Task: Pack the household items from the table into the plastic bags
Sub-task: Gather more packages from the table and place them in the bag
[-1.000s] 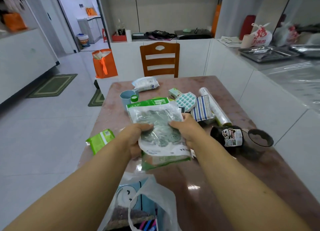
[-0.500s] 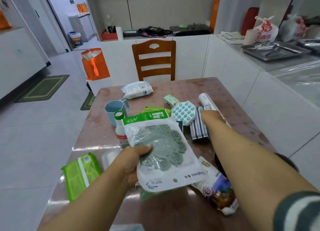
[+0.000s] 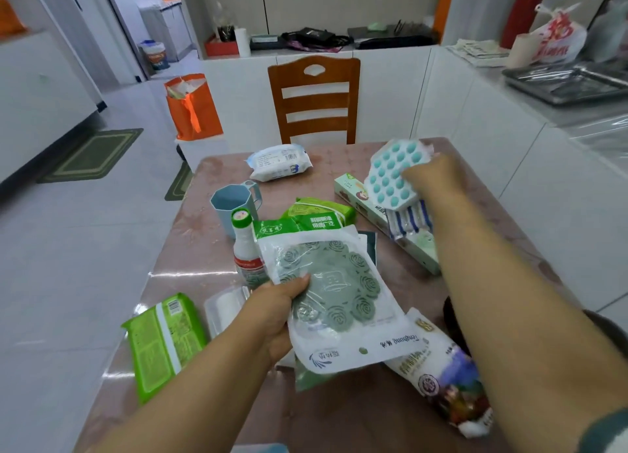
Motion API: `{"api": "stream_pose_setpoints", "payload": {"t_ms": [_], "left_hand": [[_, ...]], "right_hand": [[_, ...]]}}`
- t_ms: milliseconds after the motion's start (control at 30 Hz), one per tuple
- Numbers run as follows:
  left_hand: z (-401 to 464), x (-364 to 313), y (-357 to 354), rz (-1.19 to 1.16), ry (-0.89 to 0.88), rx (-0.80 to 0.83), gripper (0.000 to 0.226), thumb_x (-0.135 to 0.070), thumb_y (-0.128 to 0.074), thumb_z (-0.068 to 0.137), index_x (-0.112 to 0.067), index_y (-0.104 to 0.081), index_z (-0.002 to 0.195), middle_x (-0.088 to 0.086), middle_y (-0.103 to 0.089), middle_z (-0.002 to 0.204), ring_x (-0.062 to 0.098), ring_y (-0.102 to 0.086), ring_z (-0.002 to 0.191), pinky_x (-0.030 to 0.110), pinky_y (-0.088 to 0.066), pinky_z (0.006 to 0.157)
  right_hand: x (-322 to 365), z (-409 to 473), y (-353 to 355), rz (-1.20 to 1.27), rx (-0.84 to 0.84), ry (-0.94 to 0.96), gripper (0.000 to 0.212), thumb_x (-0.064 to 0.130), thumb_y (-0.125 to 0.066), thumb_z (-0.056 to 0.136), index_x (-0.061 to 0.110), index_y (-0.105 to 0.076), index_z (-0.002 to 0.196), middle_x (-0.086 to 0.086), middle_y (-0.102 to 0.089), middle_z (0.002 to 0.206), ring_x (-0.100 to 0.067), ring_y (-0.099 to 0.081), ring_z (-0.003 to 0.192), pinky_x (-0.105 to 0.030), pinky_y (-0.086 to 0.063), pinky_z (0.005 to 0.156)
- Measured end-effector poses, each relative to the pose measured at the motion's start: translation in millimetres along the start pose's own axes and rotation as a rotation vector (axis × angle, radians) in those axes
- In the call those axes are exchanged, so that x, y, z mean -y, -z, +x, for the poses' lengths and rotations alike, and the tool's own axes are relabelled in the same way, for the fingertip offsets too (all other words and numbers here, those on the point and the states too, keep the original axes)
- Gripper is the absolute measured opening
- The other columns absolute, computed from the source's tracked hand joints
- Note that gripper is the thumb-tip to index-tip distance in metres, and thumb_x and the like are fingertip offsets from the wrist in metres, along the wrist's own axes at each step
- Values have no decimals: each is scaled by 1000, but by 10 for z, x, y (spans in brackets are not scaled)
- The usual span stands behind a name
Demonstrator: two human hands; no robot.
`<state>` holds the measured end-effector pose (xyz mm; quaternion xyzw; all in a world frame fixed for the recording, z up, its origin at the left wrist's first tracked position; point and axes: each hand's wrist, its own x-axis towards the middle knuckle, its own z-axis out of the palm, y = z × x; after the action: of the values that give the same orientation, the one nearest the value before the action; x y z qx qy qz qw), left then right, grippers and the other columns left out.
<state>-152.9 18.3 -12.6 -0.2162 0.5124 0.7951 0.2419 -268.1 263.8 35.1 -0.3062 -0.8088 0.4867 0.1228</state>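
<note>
My left hand (image 3: pixel 277 311) grips a clear packet holding a grey-green flower-pattern mat (image 3: pixel 334 284), lifted over the near middle of the table (image 3: pixel 176 242). My right hand (image 3: pixel 433 175) holds a white and teal bubble-dotted pad (image 3: pixel 390 175) raised above the far right of the table, with a blue-striped cloth pack (image 3: pixel 407 220) hanging just under it. No plastic bag shows clearly; only a pale sliver at the bottom edge.
Around the hands lie a green wipes pack (image 3: pixel 163 344), a white bottle (image 3: pixel 246 249), a blue mug (image 3: pixel 231 204), a white wipes pack (image 3: pixel 278 162), a long green box (image 3: pixel 384 215), a green packet (image 3: pixel 321 213) and a printed white bag (image 3: pixel 441 374). A wooden chair (image 3: pixel 314 99) stands beyond.
My right hand let go of the mat packet, reached to the far right and lifted the bubble-dotted pad. My left hand kept the packet, and the view tilted up off the bag.
</note>
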Motion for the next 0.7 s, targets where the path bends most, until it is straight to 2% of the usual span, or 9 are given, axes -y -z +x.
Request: {"api": "stream_pose_setpoints", "payload": {"t_ms": [67,167,233,300,400,500,567,633,700], "left_hand": [[-76,11,-44,9,-26,-36,19,-10,-51,96,-4,-63,109,19,-75,84,33,-72,73,49,-59,66],[-186,-21,-130,22,-40,-75,24,-23,-47,99,-6,-63,104,15,-76,77,31,-71,74,45,-56,68],[-347,-74,-200,24,-50,-53,28,-29,-44,100,-8,-64,98,11,-75,68,26,-71,64,42,-54,62],[-554,-121,-257,35,-82,-35,31,-29,-41,101,-7,-62,93,4,-71,61,18,-68,56,36,-54,51],[-869,-191,-273,111,-150,19,32,-29,-40,101,-11,-56,81,1,-67,51,9,-67,59,27,-51,36],[-1179,-295,-169,221,-194,14,29,-31,-43,101,-13,-57,84,0,-64,42,6,-64,43,22,-46,30],[-1389,-377,-60,250,-210,11,27,-32,-43,101,-14,-61,96,5,-71,56,13,-70,54,27,-55,41],[-1550,-436,130,293,-296,34,24,-33,-43,101,-24,-65,97,15,-75,92,30,-73,84,45,-60,73],[-1706,-452,348,419,-346,-15,36,-44,-42,99,-18,-67,95,19,-71,105,35,-69,95,50,-56,85]], "right_hand": [[144,-266,378,322,89,-11,39,8,-70,75,8,-62,113,-7,-71,100,-26,-72,86,-41,-58,79],[95,-773,628,691,443,-185,27,-1,-59,84,7,-61,110,-13,-74,98,-26,-74,80,-39,-60,69],[-122,-1147,512,647,577,-276,30,4,-59,86,7,-60,116,-12,-74,99,-25,-72,84,-37,-59,71],[-314,-1495,384,592,605,-320,34,14,-65,87,8,-60,120,-9,-76,93,-24,-72,81,-38,-59,72],[-415,-1790,351,771,647,-371,30,14,-65,85,9,-61,115,-9,-76,84,-22,-73,68,-35,-60,55],[-325,-2007,422,919,762,-401,39,9,-68,69,7,-63,108,-13,-76,86,-25,-74,69,-37,-60,54],[-291,-2169,396,932,849,-392,64,8,-80,53,8,-63,114,-16,-74,100,-30,-73,78,-43,-59,61],[-258,-2352,363,952,883,-390,87,4,-87,39,10,-62,122,-16,-71,112,-32,-72,87,-49,-58,67],[-217,-2493,363,960,823,-354,73,3,-78,53,11,-61,123,-15,-72,109,-30,-73,84,-46,-59,62]]}}
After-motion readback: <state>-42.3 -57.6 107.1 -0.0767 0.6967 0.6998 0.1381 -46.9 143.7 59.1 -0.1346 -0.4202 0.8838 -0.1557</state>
